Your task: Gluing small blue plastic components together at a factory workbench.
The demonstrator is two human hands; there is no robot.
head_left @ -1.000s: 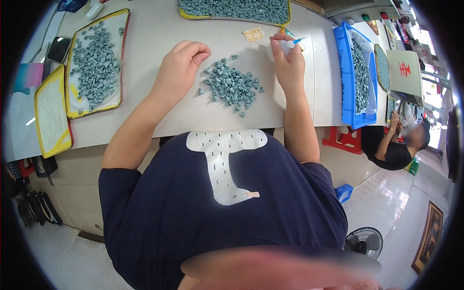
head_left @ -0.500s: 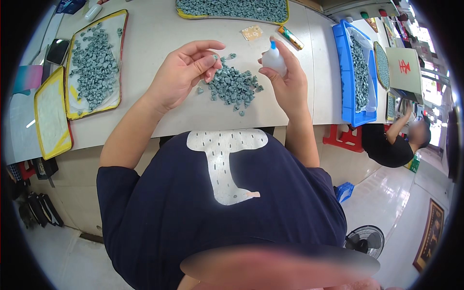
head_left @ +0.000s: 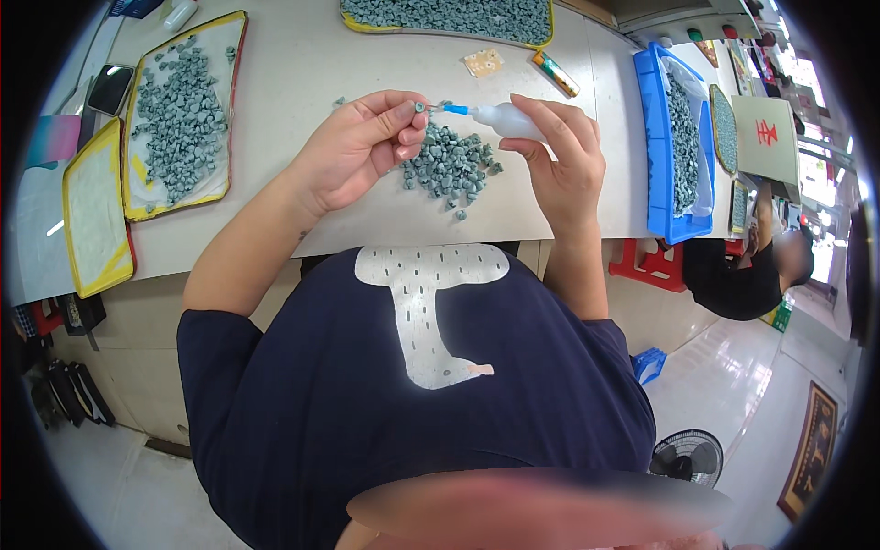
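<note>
Between thumb and fingertips, my left hand pinches one small grey-green piece. My right hand is closed round a white squeeze bottle with a blue needle tip. The bottle lies tilted on its side, its thin needle pointing left at the small piece; whether the two touch I cannot tell. Just below my hands is a loose heap of similar grey-green pieces on the white table.
To the left, a yellow-edged tray of pieces stands beside another yellow-edged tray and a phone. A full tray lies at the back, near a green-orange tube. At right are a blue bin and a seated person.
My right hand has tipped the bottle from upright to sideways, bringing its needle leftward to the piece. My left hand has turned slightly and still holds the piece.
</note>
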